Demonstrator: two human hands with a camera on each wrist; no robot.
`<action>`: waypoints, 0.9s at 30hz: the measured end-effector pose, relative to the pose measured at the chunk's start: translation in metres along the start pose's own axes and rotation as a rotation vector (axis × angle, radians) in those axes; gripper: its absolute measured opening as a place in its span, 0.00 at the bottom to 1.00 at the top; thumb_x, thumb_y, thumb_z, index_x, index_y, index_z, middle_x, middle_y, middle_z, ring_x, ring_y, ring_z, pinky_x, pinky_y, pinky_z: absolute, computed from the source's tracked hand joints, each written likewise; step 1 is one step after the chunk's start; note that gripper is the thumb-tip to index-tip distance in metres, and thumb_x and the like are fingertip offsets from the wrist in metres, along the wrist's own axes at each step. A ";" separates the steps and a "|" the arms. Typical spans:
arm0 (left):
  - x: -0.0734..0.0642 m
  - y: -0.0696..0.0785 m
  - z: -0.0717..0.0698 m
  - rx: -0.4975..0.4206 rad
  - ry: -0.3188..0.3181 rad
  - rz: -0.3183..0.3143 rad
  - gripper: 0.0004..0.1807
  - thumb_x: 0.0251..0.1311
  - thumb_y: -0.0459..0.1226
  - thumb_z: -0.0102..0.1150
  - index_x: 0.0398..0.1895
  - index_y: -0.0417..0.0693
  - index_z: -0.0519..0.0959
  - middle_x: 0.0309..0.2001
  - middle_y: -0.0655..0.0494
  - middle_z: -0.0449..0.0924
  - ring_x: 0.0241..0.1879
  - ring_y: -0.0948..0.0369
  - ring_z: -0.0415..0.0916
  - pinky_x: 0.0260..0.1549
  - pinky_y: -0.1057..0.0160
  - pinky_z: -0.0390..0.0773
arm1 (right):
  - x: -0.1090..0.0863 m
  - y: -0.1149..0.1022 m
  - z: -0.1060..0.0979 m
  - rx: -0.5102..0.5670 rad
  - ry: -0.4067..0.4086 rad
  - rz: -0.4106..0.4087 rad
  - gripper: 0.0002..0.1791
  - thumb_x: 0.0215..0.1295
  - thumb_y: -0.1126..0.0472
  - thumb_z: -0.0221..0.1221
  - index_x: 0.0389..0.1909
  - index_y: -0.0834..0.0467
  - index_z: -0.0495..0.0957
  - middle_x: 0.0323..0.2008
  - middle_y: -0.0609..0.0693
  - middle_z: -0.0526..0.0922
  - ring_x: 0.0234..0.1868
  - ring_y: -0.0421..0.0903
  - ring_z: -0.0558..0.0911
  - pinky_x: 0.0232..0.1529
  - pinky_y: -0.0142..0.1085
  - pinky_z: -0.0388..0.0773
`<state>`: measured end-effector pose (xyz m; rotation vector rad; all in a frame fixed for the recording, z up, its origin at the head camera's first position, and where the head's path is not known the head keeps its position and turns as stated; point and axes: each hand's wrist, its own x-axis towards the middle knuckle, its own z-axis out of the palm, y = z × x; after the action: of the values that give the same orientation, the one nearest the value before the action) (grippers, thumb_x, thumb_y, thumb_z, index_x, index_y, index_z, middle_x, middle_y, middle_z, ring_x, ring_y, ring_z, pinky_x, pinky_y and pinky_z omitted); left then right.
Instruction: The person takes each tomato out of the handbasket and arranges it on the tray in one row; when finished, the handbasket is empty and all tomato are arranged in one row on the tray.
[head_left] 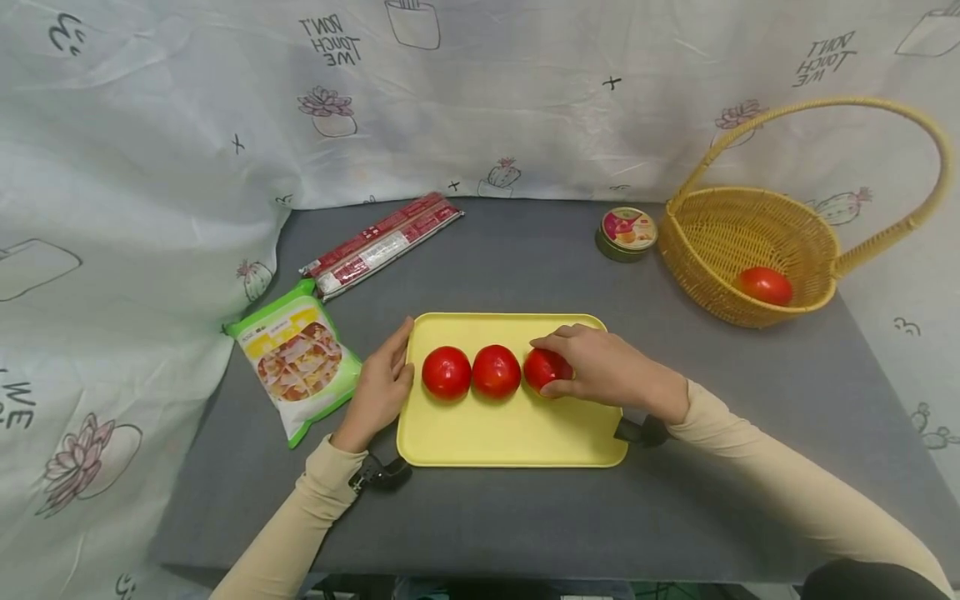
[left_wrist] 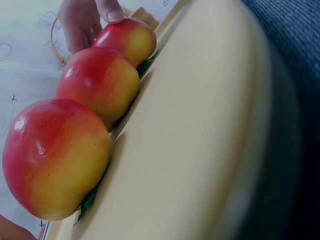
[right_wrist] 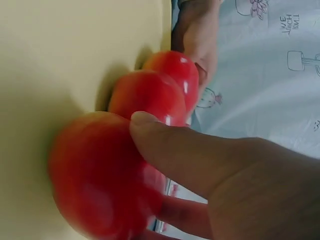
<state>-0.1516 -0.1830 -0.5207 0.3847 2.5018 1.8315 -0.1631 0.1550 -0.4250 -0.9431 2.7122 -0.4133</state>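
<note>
Grey table (head_left: 525, 271), patterned cloth (head_left: 540, 92) rising behind its far edge. Yellow tray (head_left: 510, 437) lies mid-table toward the near edge, carrying three tomatoes in a row from left to right, above its middle line. Right hand (head_left: 603, 367) grips the right tomato (head_left: 546, 373), thumb on the near side, fingers round the far side; fruit on the tray, toward its right edge. Middle tomato (head_left: 496, 371) and left tomato (head_left: 447, 372) sit side by side, very close; contact between them hard to judge. Left wrist view shows yellow flanks and green leaf bits underneath. Left hand (head_left: 381, 387) rests along the tray's left edge, fingers fairly straight. Wicker basket (head_left: 705, 287), handle up, by the table's far right corner; a fourth tomato (head_left: 765, 286) inside, against the near right wall. Round tin (head_left: 627, 232) just left of it, near the far edge. Red packaging (head_left: 382, 246) slants from the far edge toward the left edge, its lower end meeting the top of a green-and-white bag (head_left: 300, 367), near the left edge.
</note>
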 end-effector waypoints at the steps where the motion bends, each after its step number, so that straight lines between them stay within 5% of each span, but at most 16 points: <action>1: 0.000 0.000 0.000 0.001 -0.001 0.001 0.37 0.70 0.15 0.46 0.82 0.30 0.56 0.83 0.37 0.53 0.79 0.47 0.57 0.72 0.58 0.65 | 0.001 0.000 0.002 -0.011 0.005 0.002 0.36 0.60 0.48 0.78 0.65 0.60 0.83 0.52 0.55 0.86 0.52 0.53 0.82 0.50 0.49 0.88; 9: 0.000 0.001 0.000 0.002 -0.001 -0.006 0.37 0.70 0.15 0.45 0.82 0.30 0.56 0.83 0.39 0.54 0.79 0.48 0.57 0.72 0.58 0.64 | 0.003 0.000 0.011 -0.053 0.029 -0.008 0.38 0.62 0.44 0.76 0.68 0.57 0.81 0.59 0.57 0.84 0.57 0.57 0.82 0.53 0.52 0.87; 15: 0.001 0.004 0.001 -0.003 -0.001 -0.010 0.37 0.70 0.15 0.45 0.82 0.29 0.56 0.83 0.38 0.54 0.79 0.48 0.57 0.72 0.58 0.65 | -0.002 0.003 0.000 -0.030 0.065 0.023 0.37 0.65 0.42 0.73 0.69 0.58 0.80 0.63 0.56 0.83 0.62 0.58 0.80 0.55 0.56 0.86; 20: 0.001 0.005 0.001 -0.003 -0.005 -0.012 0.37 0.69 0.15 0.45 0.82 0.29 0.55 0.83 0.37 0.53 0.79 0.48 0.57 0.72 0.58 0.65 | -0.011 0.028 -0.030 0.010 0.111 0.090 0.35 0.70 0.43 0.70 0.71 0.58 0.78 0.66 0.58 0.81 0.67 0.60 0.77 0.60 0.62 0.82; 27: 0.001 0.006 0.001 -0.008 -0.005 -0.022 0.37 0.70 0.15 0.44 0.82 0.29 0.55 0.83 0.38 0.52 0.79 0.48 0.56 0.72 0.58 0.64 | -0.038 0.099 -0.092 0.124 0.200 0.268 0.35 0.74 0.46 0.67 0.74 0.62 0.74 0.66 0.63 0.79 0.67 0.64 0.76 0.66 0.64 0.73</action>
<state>-0.1510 -0.1803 -0.5156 0.3592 2.4845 1.8294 -0.2188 0.2701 -0.3678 -0.5208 2.8972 -0.6420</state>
